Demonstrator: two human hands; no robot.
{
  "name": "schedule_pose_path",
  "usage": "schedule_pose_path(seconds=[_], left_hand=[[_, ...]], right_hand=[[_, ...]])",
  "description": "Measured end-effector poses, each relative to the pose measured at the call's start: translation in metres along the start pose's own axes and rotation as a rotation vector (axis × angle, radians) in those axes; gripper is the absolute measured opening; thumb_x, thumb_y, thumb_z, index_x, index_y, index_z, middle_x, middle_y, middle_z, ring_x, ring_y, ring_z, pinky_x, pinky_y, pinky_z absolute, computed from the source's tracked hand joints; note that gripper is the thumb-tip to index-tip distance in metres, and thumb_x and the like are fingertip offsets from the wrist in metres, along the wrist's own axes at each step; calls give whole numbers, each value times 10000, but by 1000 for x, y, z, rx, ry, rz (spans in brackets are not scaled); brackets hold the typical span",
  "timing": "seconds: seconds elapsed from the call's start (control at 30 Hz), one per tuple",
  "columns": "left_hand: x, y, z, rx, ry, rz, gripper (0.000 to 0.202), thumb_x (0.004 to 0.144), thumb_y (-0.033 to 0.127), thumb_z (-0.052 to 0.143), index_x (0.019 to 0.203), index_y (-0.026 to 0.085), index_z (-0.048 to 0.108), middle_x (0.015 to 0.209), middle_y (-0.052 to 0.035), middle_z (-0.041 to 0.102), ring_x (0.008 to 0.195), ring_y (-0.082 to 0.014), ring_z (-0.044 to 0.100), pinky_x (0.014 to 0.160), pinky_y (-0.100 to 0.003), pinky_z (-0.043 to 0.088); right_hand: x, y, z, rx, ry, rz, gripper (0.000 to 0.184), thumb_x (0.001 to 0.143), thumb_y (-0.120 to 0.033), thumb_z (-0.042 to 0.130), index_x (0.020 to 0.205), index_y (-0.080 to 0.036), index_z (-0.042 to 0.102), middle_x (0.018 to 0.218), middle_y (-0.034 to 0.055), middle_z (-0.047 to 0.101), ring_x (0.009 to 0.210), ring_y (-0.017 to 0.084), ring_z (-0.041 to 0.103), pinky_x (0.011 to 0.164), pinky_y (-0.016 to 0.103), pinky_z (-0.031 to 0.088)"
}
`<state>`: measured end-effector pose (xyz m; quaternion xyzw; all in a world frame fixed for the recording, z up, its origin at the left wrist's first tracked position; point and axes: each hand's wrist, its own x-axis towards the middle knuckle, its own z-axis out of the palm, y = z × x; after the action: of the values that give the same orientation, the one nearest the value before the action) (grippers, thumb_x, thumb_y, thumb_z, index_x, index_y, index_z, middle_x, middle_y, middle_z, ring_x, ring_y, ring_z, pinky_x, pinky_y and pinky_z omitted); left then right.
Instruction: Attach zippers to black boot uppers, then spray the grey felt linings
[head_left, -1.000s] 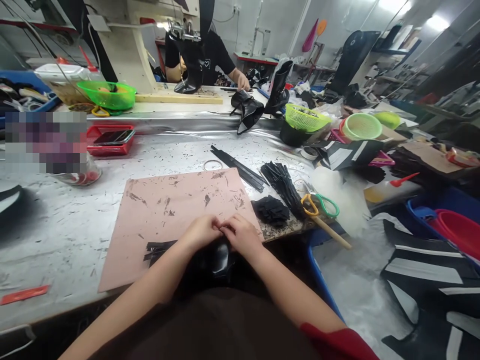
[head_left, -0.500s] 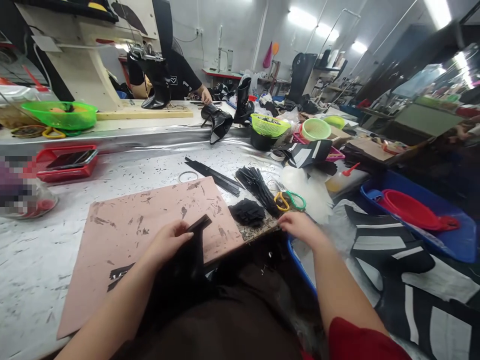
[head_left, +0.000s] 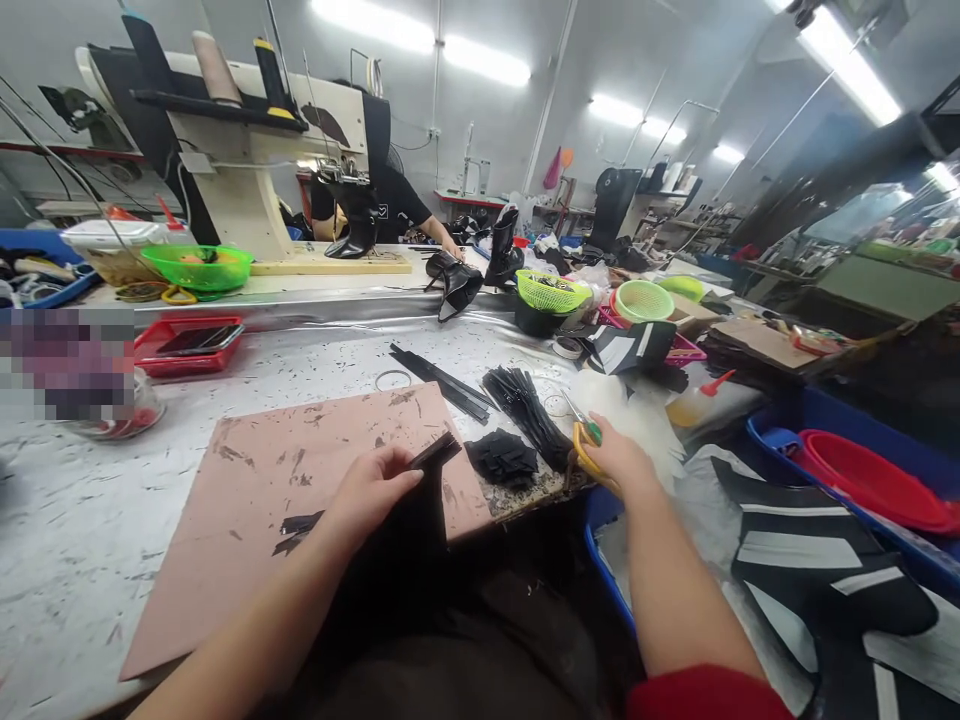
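Observation:
My left hand [head_left: 381,482], fingers pinched, holds a black boot-upper-like piece [head_left: 436,452] by its top edge. The rest of that piece hangs dark over the board's front edge, hard to tell from my apron. My right hand [head_left: 621,455] is closed round the handles of a pair of scissors [head_left: 586,448], one yellow and one green, with the blades pointing away to the left. Beside the scissors lie a bundle of thin black strips [head_left: 529,410] and a pile of short black pieces [head_left: 501,457]. Under my left hand is a pink cutting board [head_left: 255,460] with dark smears.
Several long black strips [head_left: 442,382] lie behind the board. A red tray [head_left: 187,345] is at the left, a yellow-green basket [head_left: 551,292] farther back. On the right are a blue tub [head_left: 810,410] and black panels [head_left: 802,540]. A co-worker's hand [head_left: 452,250] touches a black boot [head_left: 454,285].
My right hand has picked up the scissors from the table edge. My left hand still holds the black piece, which has shifted slightly to the right. The view has tilted upward.

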<state>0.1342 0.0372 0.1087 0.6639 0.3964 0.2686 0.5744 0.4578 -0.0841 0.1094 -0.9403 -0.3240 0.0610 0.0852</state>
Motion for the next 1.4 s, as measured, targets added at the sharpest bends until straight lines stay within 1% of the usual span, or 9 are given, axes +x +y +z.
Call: schedule_pose_path(seconds=[0.07,0.17,0.23,0.3,0.4,0.53,0.73,1.03,1.4], left_hand=[[4,3,4,-1,5,22,284,555,398,641,691,161,566,670,2,611,684,-168,556,654,-274,401],[11,9,13,-23,-12,29,272,533,388,638,667,165,556,647,8,597,666,-167,554,634,-270,399],[15,12,19,-40,-36,29,265,524,381,632,650,165,545,631,11,587,646,-162,549,612,-263,396],[17,14,24,-47,-49,42,260,523,377,627,641,163,539,624,12,582,638,-158,545,606,-260,395],[18,15,27,-44,-58,62,264,527,379,625,651,160,546,631,13,579,647,-154,543,614,-257,395],[17,15,28,-43,-47,74,272,532,388,628,654,159,549,635,15,573,651,-150,539,618,-253,393],[19,12,28,-71,-42,77,258,551,372,636,659,157,545,630,21,583,639,-142,543,611,-244,392],[21,8,28,-113,-82,70,253,569,355,650,680,154,545,652,22,582,653,-131,522,631,-241,385],[22,8,28,-183,-115,54,279,560,361,670,687,152,534,651,16,579,652,-138,536,629,-245,394]], right_hand=[[-22,-2,13,252,-22,-164,583,767,-281,482,1329,-238,334,905,76,599,851,244,583,742,348,415],[-61,-15,45,797,-234,-474,560,716,-387,543,1218,-211,368,753,2,512,681,165,518,641,288,418],[-86,-27,64,1006,-450,-582,550,719,-543,526,1138,-219,379,687,-29,457,608,136,467,543,248,385],[-106,-39,73,1108,-560,-612,609,703,-663,492,1106,-222,377,649,-49,428,544,110,419,488,221,339],[-124,-48,71,1160,-627,-570,654,702,-719,459,1108,-212,380,639,-56,430,491,81,373,461,207,287],[-128,-48,61,1186,-702,-532,649,715,-715,457,1115,-208,388,644,-55,437,479,73,373,455,205,272],[-128,-48,67,1106,-640,-595,657,683,-724,492,1087,-211,420,647,-56,390,558,94,378,500,220,336],[-132,-46,65,1240,-706,-510,677,692,-715,492,1115,-195,392,649,-51,436,501,76,362,479,210,276],[-135,-47,69,1289,-795,-479,623,706,-684,514,1092,-205,418,642,-47,453,501,76,375,495,210,284]])
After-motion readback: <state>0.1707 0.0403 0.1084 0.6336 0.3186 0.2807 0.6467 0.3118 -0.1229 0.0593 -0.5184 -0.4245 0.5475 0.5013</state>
